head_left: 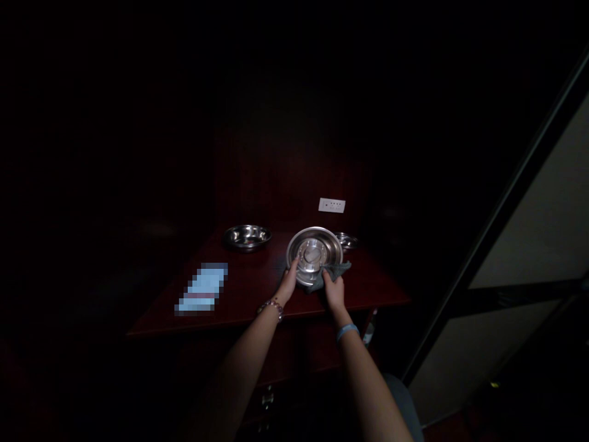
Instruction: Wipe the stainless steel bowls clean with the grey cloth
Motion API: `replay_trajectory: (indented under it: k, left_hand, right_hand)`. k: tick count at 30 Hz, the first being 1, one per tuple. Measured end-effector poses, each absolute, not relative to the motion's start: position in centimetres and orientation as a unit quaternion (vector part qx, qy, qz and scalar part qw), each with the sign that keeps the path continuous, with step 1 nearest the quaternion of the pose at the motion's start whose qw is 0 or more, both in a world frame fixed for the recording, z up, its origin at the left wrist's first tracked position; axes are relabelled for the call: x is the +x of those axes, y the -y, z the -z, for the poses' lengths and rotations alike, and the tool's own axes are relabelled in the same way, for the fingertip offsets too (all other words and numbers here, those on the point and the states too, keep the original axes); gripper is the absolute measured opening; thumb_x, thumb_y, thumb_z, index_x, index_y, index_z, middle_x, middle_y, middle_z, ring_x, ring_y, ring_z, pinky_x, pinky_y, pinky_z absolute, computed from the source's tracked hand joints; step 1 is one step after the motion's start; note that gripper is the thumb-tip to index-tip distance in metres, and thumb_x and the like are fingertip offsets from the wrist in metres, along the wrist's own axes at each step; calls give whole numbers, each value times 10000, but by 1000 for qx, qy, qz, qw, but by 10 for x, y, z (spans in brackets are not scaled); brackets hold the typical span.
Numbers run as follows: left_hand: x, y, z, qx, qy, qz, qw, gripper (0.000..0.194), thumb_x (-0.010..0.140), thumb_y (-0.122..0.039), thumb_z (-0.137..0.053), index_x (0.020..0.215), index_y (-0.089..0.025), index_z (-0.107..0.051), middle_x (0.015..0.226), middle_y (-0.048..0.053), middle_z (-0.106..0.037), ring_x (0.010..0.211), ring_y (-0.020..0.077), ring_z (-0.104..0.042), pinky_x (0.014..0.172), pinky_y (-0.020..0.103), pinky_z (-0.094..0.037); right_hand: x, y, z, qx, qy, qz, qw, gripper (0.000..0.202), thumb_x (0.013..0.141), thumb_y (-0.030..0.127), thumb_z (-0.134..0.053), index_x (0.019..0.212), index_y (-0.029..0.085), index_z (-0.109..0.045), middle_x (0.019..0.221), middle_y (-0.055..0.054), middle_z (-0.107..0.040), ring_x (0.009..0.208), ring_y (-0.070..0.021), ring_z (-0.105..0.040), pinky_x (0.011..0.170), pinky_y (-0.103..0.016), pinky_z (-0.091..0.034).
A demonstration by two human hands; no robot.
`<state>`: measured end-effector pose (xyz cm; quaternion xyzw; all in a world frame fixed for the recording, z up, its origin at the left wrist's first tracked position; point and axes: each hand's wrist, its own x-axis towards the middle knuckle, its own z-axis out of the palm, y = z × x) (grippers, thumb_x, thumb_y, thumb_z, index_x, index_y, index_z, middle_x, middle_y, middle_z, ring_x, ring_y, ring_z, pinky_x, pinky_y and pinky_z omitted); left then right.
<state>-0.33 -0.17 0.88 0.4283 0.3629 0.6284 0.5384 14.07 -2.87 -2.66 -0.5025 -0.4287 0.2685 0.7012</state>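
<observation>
A shiny metal basin (334,247) is tilted toward me above the dark red desk. My left hand (288,283) grips its lower left rim, with the thumb over the inner side. My right hand (334,290) is closed on a dark grey-green cloth (316,283) pressed against the basin's lower right rim. Part of the cloth hangs out to the right of the hand. The fingers under the rim are hidden on both hands.
On the desk (257,288), another metal basin (247,238) sits at the back left, and a further metal dish (347,240) is partly hidden at right. A blurred light-blue rectangle (205,288) lies at left. A white socket panel (332,205) is on the back wall. A bottle (369,330) stands below the desktop.
</observation>
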Motion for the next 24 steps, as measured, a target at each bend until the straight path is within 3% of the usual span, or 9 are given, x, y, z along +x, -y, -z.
replay_trajectory:
  k: [6, 11, 16, 24]
  left_hand:
    - [-5, 2, -8, 423, -373, -621, 544, 488, 904, -525, -648, 1167, -126, -751, 1251, 139, -760, 1296, 280, -645, 1167, 364, -432]
    - [-5, 3, -10, 418, -361, -630, 546, 442, 923, -489, -648, 1157, -126, -746, 1300, 137, -738, 1295, 279, -646, 1200, 398, -401]
    - [-3, 4, -12, 417, -353, -638, 543, 415, 923, -485, -657, 1139, -145, -755, 1205, 134, -778, 1289, 270, -653, 1192, 396, -416]
    - [-5, 1, -8, 422, -359, -625, 550, 428, 946, -492, -630, 1135, -125, -744, 1297, 138, -739, 1302, 274, -643, 1202, 396, -398]
  right_hand:
    - [139, 28, 25, -491, 427, -271, 710, 403, 786, 466, -681, 1040, 164, -766, 1145, -143, -795, 1101, -327, -745, 1025, -450, -543]
    - [139, 30, 24, -494, 428, -272, 706, 388, 786, 459, -675, 1012, 157, -767, 1092, -150, -804, 1059, -323, -757, 999, -441, -556]
    - [138, 31, 23, -501, 422, -265, 708, 382, 780, 471, -684, 1004, 174, -768, 1106, -136, -806, 1062, -316, -753, 1003, -427, -556]
    - [137, 32, 22, -507, 423, -266, 702, 401, 782, 486, -685, 990, 153, -765, 1086, -153, -806, 1044, -304, -758, 991, -406, -559]
